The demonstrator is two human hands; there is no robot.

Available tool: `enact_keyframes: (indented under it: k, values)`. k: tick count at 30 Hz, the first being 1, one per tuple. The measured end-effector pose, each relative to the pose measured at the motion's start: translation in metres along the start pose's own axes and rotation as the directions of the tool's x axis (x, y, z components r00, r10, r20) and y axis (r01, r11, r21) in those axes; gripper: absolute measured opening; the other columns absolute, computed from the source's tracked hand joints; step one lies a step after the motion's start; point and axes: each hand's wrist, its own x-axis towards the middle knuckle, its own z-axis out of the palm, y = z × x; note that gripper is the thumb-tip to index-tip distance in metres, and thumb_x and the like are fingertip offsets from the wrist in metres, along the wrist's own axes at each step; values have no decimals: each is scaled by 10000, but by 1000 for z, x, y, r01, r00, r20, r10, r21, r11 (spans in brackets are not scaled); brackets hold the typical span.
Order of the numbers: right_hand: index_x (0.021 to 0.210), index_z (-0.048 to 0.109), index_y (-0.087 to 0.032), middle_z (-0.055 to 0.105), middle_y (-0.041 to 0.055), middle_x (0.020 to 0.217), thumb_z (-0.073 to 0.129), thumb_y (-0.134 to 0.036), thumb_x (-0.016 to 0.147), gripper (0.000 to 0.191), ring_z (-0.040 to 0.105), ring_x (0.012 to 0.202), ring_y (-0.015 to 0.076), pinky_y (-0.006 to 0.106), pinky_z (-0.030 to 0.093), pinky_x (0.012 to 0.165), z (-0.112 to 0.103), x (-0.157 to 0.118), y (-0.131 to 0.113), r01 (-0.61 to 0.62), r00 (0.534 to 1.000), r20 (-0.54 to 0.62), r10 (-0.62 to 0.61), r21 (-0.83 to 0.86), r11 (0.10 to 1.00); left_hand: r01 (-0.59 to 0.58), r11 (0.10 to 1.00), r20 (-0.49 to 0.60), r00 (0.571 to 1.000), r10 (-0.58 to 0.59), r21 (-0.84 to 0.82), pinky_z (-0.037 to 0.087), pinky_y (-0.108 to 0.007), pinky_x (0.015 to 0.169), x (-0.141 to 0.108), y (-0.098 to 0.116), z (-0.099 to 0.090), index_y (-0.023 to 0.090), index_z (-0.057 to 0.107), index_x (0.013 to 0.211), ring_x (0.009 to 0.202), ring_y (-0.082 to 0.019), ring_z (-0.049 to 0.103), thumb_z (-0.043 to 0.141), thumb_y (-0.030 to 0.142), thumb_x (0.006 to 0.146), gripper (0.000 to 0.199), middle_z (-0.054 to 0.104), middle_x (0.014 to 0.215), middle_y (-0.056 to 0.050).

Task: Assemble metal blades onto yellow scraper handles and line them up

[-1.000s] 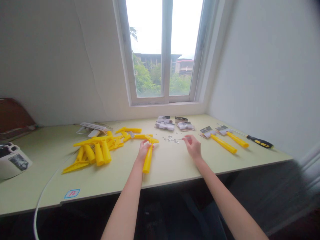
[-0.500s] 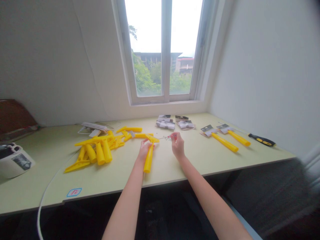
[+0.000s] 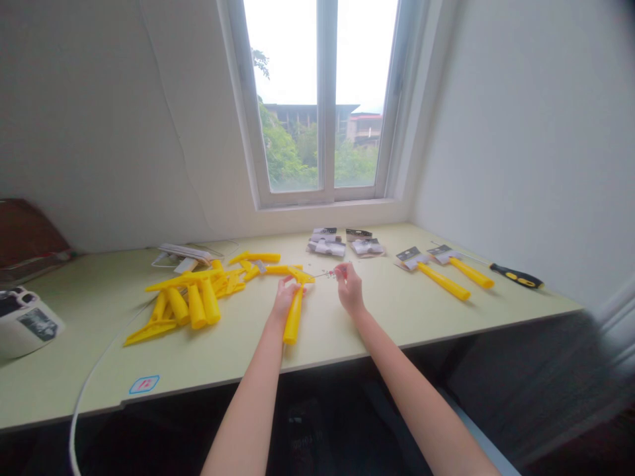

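L hand [image 3: 284, 299] clamped on yellow tool [image 3: 292, 320]: wide head up by the fingers, handle angled back twd the person, right alongside the palm. R hand [image 3: 350, 291] pinching thin driver [image 3: 339, 271] w/ red grip, shaft pointing L at tool head; tip contact can't tell. Hands apart, shaft spans the gap btwn. Sm. metal bits [image 3: 331, 276] on table [image 3: 387, 320] just by R fingertips, partly hidden. Pile of yellow parts [image 3: 198, 307] left of L hand; pwr strip [image 3: 184, 251] behind it. Flat packs [image 3: 327, 248] beyond both hands, window side. 2 carded yellow handles [image 3: 444, 281] right of R hand, blk/yellow screwdriver [image 3: 516, 276] farther R, approx same depth.
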Motion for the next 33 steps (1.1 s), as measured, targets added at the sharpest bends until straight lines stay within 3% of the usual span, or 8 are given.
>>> enact_keyframes:
  k: [10, 19, 28, 33]
  values:
    - [815, 483, -195, 618, 43, 745, 406, -334, 843, 161, 561, 657, 162, 287, 431, 656, -2, 1, -1, -30, 1000, 0, 30, 26, 999, -22, 999, 19, 1000, 21, 26, 455, -220, 549, -3, 2, 2, 202, 377, 1040, 575, -118, 596, 543, 110, 703, 387, 602, 710, -7]
    - [716, 530, -179, 592, 19, 646, 530, -441, 767, 266, 543, 588, 149, 274, 441, 598, -6, 4, 3, -144, 984, -97, 151, 72, 987, -16, 998, 88, 996, 10, 68, 445, -215, 544, -4, 2, 1, 197, 366, 1064, 568, -116, 594, 548, 143, 684, 426, 598, 708, -2]
    - [929, 563, -189, 608, 39, 800, 459, -283, 802, 190, 582, 732, 162, 297, 463, 657, -7, 4, 4, -117, 993, -1, 120, 195, 974, -1, 998, 93, 996, -5, 57, 445, -224, 561, -5, 3, 1, 198, 364, 1067, 581, -117, 594, 574, 161, 664, 456, 599, 718, -8]
    - [948, 564, -190, 611, 36, 802, 445, -240, 798, 197, 584, 758, 162, 301, 463, 674, -9, 3, -2, -91, 996, -7, 93, 169, 981, -42, 999, 101, 994, 40, 20, 451, -228, 581, -6, 2, 3, 194, 367, 1030, 583, -111, 595, 572, 142, 663, 424, 606, 737, -15]
